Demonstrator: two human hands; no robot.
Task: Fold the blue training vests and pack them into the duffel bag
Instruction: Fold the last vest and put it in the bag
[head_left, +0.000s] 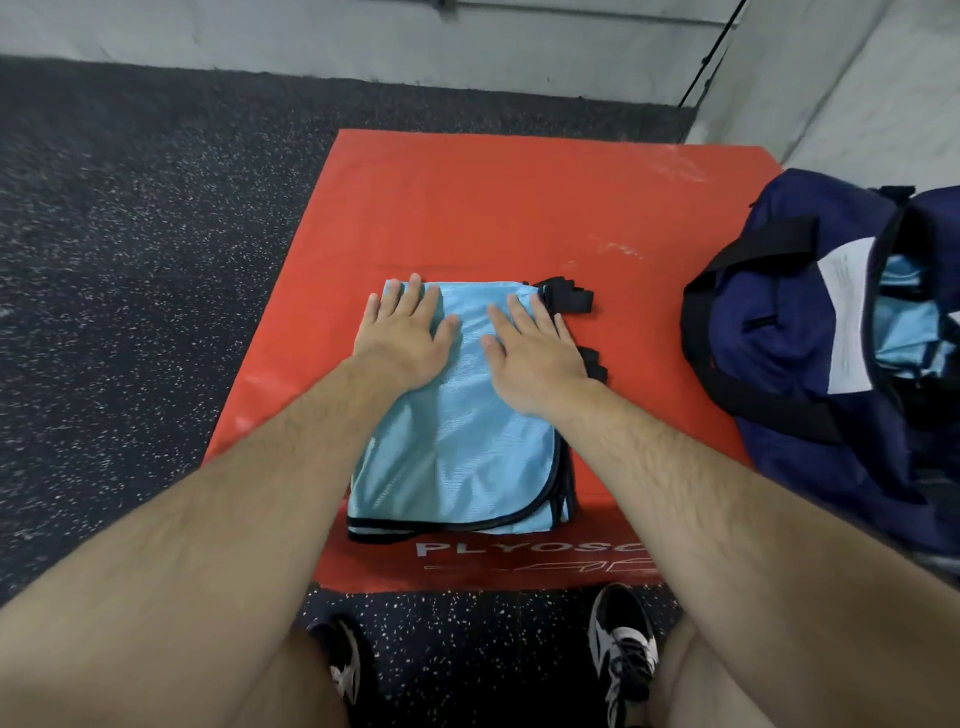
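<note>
A folded stack of light blue training vests (457, 457) with black trim lies on the red plyo box (467, 208). Black straps stick out at the stack's right edge. My left hand (402, 338) lies flat on the far left part of the top vest, fingers spread. My right hand (535, 358) lies flat on the far right part, fingers apart. Neither hand grips anything. The navy duffel bag (789, 322) stands open on the box's right side, with light blue fabric showing inside.
The red box sits on dark speckled rubber floor (130, 260). Grey walls (467, 36) rise behind and at the right corner. My two shoes (623, 649) stand on the floor just before the box's front edge.
</note>
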